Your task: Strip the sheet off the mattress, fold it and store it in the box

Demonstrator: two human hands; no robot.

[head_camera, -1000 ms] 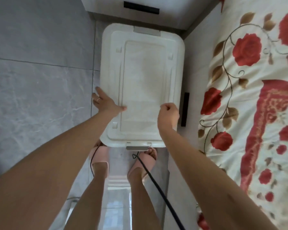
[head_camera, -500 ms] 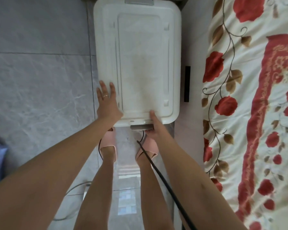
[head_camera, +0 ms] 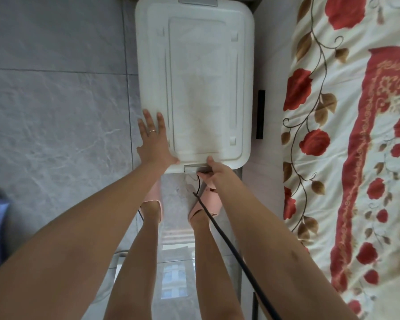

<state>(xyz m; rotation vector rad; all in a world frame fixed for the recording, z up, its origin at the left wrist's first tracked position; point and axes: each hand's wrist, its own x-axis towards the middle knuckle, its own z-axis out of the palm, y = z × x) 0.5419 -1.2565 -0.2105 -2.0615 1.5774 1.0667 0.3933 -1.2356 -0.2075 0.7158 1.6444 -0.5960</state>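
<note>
Left hand (head_camera: 154, 144) lies flat on the white box lid (head_camera: 206, 77) while right hand (head_camera: 217, 175) grips its near latch (head_camera: 194, 168).

box lid (head_camera: 201, 88): matt white plastic | latch (head_camera: 195, 168): grey plastic | floor (head_camera: 56, 112): glossy tile | sheet (head_camera: 356, 135): soft cloth

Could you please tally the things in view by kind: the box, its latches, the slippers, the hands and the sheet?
Box: 1
Latches: 2 (far latch, near latch)
Slippers: 2 (left slipper, right slipper)
Hands: 2 (left hand, right hand)
Sheet: 1
Total: 8
</note>
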